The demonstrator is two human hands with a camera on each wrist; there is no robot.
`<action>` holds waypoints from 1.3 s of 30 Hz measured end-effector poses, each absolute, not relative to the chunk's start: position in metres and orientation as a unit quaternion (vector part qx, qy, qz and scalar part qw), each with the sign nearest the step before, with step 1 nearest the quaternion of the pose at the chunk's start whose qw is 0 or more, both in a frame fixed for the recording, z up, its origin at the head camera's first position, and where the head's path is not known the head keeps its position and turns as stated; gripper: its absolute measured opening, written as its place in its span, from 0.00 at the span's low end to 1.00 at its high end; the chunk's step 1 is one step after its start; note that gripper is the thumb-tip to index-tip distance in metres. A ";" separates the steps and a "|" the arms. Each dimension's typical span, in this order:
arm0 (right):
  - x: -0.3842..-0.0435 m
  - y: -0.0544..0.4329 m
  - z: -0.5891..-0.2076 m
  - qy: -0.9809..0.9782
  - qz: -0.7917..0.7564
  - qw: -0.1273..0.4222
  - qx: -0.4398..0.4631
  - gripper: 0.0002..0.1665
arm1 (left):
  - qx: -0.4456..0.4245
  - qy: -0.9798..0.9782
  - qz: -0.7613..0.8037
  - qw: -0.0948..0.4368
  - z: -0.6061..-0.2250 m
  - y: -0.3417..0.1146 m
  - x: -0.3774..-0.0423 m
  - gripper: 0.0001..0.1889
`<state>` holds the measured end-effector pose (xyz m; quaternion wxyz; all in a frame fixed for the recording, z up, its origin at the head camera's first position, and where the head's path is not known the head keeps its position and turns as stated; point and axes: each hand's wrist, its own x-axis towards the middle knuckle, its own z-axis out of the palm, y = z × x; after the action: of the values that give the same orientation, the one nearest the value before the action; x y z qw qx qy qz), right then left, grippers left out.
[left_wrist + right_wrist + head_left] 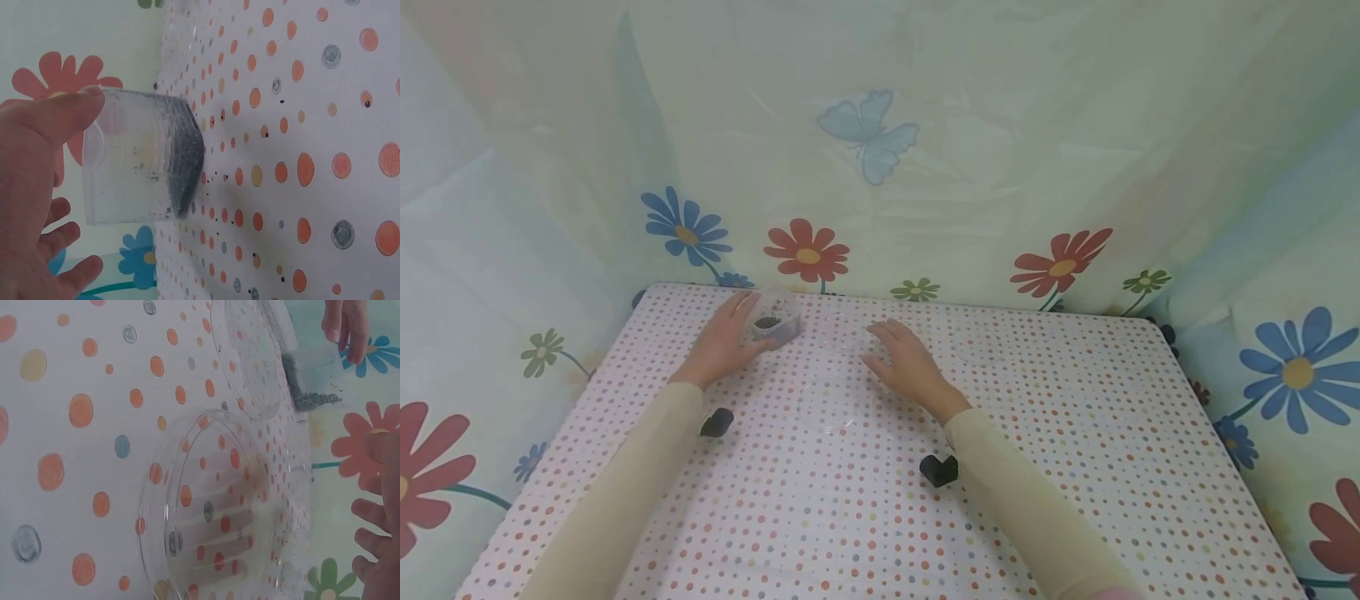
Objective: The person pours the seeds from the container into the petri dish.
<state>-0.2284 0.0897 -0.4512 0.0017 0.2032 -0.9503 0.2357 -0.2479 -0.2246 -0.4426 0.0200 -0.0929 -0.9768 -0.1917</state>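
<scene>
At the back left, my left hand (pixel 722 340) is beside a clear plastic tub (pixel 787 330). Dark fine grains (pixel 186 162) cover the bottom of this tub. In the left wrist view the thumb tip overlaps the tub's rim, while the other fingers are spread and apart from its wall. My right hand (pixel 904 360) hovers with relaxed fingers to the right of the tub, holding nothing. Nearest to it are clear round dishes; the right wrist view shows one dish (pixel 149 512) close by and another dish (pixel 219 347) towards the tub.
Another faint clear dish (pixel 981 360) lies to the right of my right hand. The table (pixel 820 517) has a dotted white cover. A flowered curtain (pixel 940 200) stands behind its back edge and along both sides. A black piece (pixel 940 471) shows beside my right forearm.
</scene>
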 end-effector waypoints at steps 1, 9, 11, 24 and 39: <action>-0.229 0.090 -0.451 -0.950 0.236 0.003 0.204 0.32 | -0.092 -0.976 -0.194 0.020 -0.443 -0.225 -0.249 0.46; -0.230 0.088 -0.452 -0.950 0.237 0.009 0.202 0.32 | -0.087 -0.974 -0.210 0.011 -0.448 -0.231 -0.253 0.50; -0.230 0.087 -0.452 -0.950 0.238 0.012 0.203 0.31 | -0.083 -0.973 -0.216 0.005 -0.451 -0.233 -0.256 0.51; -0.235 0.085 -0.458 -0.947 0.245 0.017 0.208 0.30 | -0.049 -0.970 -0.236 -0.035 -0.456 -0.233 -0.266 0.54; -0.242 0.080 -0.462 -0.950 0.251 -0.005 0.185 0.31 | -0.042 -0.960 -0.272 -0.045 -0.466 -0.234 -0.277 0.58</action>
<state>-0.2417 0.0796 -0.4621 -0.0053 0.1851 -0.9502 0.2506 -0.2772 -0.2339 -0.4659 -0.0449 -0.0420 -0.9603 -0.2720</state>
